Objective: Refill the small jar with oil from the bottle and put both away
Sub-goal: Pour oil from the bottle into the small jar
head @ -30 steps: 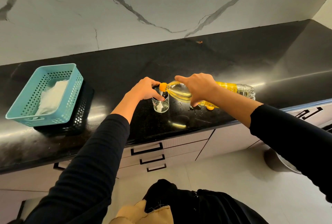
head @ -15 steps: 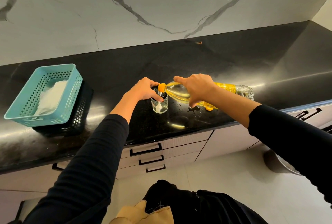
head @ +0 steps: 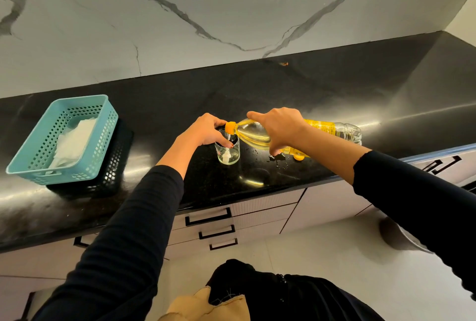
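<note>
Bottle (head: 255, 135) is seemingly tipping slightly lower, right hand (head: 279, 127) gripping it to pour, left hand (head: 203, 131) clasping jar (head: 228, 157) steady.

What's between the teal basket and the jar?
Head view: the black basket's edge, bare countertop, then the left hand gripping the jar.

Surface: black polished stone counter (head: 334, 94), glossy, with light reflections along its front edge. A small glass jar (head: 228, 154) stands upright on it near that edge, open-topped, with a little pale liquid at its base. Well to the left of the jar, a black perforated basket (head: 108, 179) rests on the counter with a teal basket (head: 38, 163) stacked on it. Just right of the jar lie scattered wet droplets (head: 279, 161) and a small orange cap (head: 298, 157). Well behind the jar, close to the wall, lies one orange-brown speck (head: 284, 63).
</note>
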